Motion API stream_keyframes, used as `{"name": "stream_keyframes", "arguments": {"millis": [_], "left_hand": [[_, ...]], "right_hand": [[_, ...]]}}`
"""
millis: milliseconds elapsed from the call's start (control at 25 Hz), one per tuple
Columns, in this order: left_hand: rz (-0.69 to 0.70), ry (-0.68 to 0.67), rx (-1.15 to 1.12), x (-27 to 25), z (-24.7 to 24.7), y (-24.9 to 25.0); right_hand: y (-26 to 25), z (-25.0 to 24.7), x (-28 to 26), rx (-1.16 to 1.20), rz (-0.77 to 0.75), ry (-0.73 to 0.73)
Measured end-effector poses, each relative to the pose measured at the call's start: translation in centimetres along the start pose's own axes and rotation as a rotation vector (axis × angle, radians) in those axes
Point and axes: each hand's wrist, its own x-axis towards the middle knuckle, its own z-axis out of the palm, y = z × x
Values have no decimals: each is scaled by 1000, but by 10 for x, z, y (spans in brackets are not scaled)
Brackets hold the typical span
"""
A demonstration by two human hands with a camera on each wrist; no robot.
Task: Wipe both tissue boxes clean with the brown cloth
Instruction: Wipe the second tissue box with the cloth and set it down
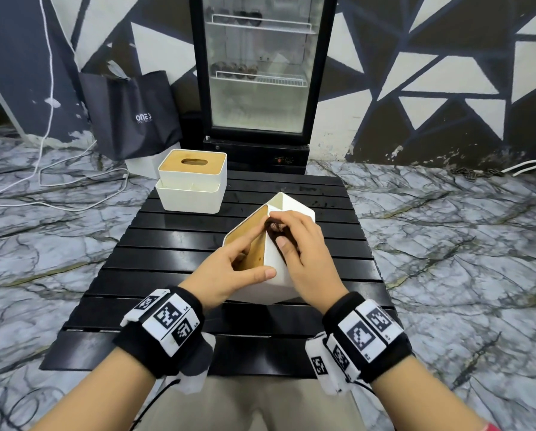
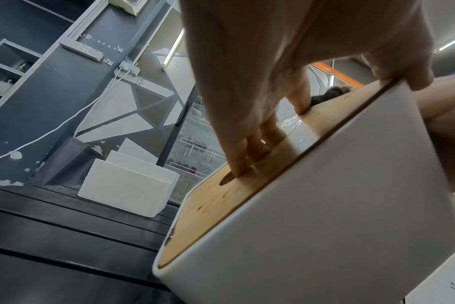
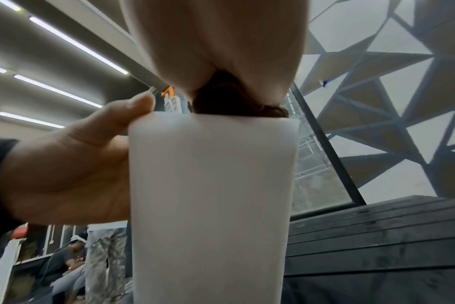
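Observation:
A white tissue box (image 1: 277,275) with a wooden lid (image 2: 216,207) is tipped up on the black slatted table. My left hand (image 1: 229,269) grips it, fingers (image 2: 243,162) hooked into the lid's slot and thumb on the white side (image 3: 210,195). My right hand (image 1: 297,244) holds the bunched brown cloth (image 1: 276,227) against the box's upper edge; the cloth (image 3: 229,100) shows dark under the palm. The second tissue box (image 1: 193,178), white with a wooden top, stands upright at the table's far left (image 2: 129,183).
The black slatted table (image 1: 173,244) is small, with a marble-patterned floor all round. A glass-door fridge (image 1: 260,73) stands just behind it and a dark shopping bag (image 1: 130,116) leans at the back left. White cables (image 1: 43,169) trail over the floor on the left.

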Motion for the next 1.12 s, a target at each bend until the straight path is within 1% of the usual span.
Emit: {"name": "stream_keyframes", "arguments": {"millis": [120, 280, 360, 440, 600, 840, 960, 1120], "left_hand": [[0, 12, -3, 2, 0, 0], [-2, 8, -9, 2, -4, -2], [5, -11, -19, 1, -3, -1], [4, -11, -34, 1, -2, 0], [-2, 8, -44, 0, -2, -1], [1, 45, -65, 1, -5, -5], [-9, 26, -66, 1, -6, -4], [-26, 20, -77, 0, -6, -2]], "right_hand": [[-2, 2, -2, 6, 1, 8], [-4, 8, -29, 19, -72, -2], [0, 5, -32, 19, -90, -8], [5, 1, -27, 11, -74, -15], [9, 1, -16, 0, -33, 23], [13, 0, -46, -24, -83, -13], [23, -9, -38, -37, -43, -3], [24, -9, -11, -78, 82, 25]]}}
